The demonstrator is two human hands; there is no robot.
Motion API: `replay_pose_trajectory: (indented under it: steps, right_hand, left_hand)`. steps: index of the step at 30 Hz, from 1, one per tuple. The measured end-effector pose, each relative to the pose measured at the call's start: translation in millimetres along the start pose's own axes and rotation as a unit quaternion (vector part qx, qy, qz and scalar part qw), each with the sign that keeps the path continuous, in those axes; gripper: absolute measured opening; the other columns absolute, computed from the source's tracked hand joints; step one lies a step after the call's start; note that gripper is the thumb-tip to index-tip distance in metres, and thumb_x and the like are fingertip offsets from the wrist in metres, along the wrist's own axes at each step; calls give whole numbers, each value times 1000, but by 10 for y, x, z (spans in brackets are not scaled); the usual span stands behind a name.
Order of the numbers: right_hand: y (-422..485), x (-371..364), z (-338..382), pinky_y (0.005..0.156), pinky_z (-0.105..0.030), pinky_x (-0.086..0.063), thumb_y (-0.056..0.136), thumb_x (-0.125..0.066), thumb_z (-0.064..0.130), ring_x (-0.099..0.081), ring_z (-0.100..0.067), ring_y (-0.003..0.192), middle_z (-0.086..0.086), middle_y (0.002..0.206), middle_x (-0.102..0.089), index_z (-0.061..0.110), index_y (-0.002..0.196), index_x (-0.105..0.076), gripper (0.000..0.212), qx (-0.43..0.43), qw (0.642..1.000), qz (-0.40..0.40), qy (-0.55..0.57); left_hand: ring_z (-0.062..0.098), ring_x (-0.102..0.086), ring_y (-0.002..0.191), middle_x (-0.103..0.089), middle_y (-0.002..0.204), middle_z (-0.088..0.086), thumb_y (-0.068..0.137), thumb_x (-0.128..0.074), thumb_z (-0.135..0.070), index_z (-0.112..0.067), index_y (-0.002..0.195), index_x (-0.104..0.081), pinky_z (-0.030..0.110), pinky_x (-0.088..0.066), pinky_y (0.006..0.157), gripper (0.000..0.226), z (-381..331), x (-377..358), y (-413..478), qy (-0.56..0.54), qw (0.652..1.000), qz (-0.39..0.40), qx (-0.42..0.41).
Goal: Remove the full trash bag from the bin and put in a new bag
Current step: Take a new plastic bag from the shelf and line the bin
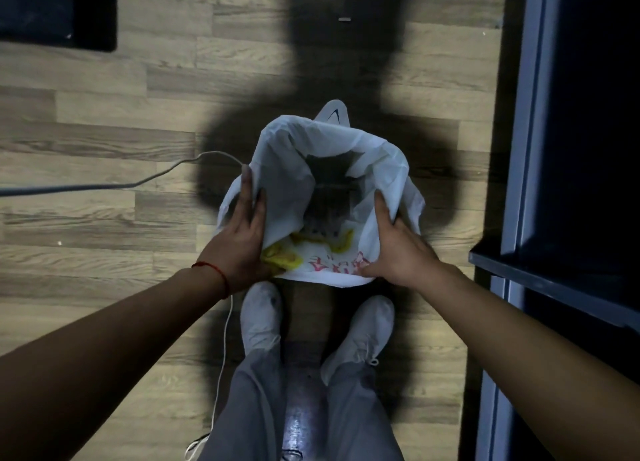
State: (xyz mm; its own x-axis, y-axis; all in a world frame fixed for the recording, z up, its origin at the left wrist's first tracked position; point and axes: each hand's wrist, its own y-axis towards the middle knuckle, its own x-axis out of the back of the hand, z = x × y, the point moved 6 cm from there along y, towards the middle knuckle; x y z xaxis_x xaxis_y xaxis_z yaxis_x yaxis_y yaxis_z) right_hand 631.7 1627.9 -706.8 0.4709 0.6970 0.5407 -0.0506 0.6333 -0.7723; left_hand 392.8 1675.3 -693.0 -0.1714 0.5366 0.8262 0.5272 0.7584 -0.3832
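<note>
A white plastic bag (377, 159) with yellow and red print lies draped over the bin's mouth on the wooden floor, just ahead of my feet. The bin's dark inside (329, 190) shows through the bag's open middle; its walls are hidden under the plastic. My left hand (242, 235) presses flat on the bag's left side, fingers spread along the rim. My right hand (394, 245) holds the bag's right side, fingers tucked over the edge. One bag handle (334, 114) sticks up at the far side.
A grey cable (104, 186) runs across the floor from the left to the bin. A thin white cord (221, 367) hangs by my left leg. Dark blue furniture (568, 183) stands along the right; a dark object (59, 10) sits at the top left.
</note>
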Motion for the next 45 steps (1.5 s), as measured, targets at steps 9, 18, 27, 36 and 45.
replay_pose_trajectory:
  steps: [9,18,27,36,45]
  right_hand:
    - [-64,76,-51,96,-50,-49,61,-82,58,-35,-39,137,-20,159,-9,41,139,37,144,109,992,-46,-43]
    - [-78,-114,-199,71,-45,-55,71,-77,52,-51,-46,121,-28,156,-13,36,146,24,126,120,979,-137,-91]
    - [-493,171,-36,109,-48,-23,84,-50,65,-13,-31,144,-9,162,-3,33,153,-12,85,115,957,-261,-56]
    - [565,50,767,118,-55,0,92,-48,51,4,-33,148,-6,163,2,28,154,-3,80,46,986,-137,-85]
    - [1610,-838,500,113,-67,0,63,-42,86,3,-39,148,-7,163,4,40,146,23,115,19,996,-8,-85]
  left_hand:
    - [36,6,147,42,150,4,46,-90,-47,-29,149,17,49,-45,101,150,101,-43,127,-126,990,22,67]
    - [36,-15,144,6,159,13,69,-82,-27,-20,152,0,45,-46,95,117,115,-64,185,-140,988,-45,37]
    - [37,8,147,10,158,21,66,-44,-87,-24,152,-14,61,-23,114,111,43,213,62,-21,999,-11,-36]
    - [37,3,147,4,160,13,77,-28,-83,-35,151,-4,60,-18,115,91,28,217,424,20,999,-40,-9]
    - [33,-11,148,0,160,10,77,-47,-78,-33,151,-12,53,-32,113,93,101,-8,465,-63,991,-118,-21]
